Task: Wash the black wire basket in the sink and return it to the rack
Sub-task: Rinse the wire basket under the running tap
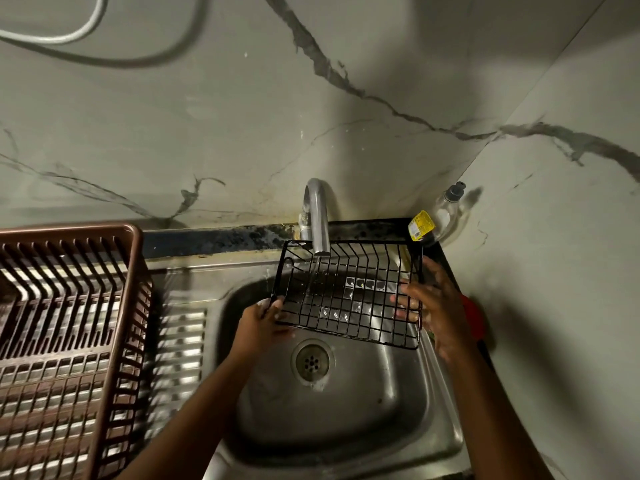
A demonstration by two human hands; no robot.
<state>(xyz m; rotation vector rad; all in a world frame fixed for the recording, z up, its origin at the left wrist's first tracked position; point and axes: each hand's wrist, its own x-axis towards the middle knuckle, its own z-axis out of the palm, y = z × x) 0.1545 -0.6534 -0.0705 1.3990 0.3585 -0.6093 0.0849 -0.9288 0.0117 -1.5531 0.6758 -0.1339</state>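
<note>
Head view: I hold the black wire basket (pixel 349 296) over the sink (pixel 346 403), under the running tap (pixel 317 220). My left hand (pixel 259 320) grips its left rim; my right hand (pixel 433 303) clasps the right side. Rinsing is under way. Return to the brown rack (pixel 69 323) remains.

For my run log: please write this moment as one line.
step: rinsing | basket: over sink, under running tap | left hand: grips left edge | right hand: holds right side | rack: left of sink
</note>
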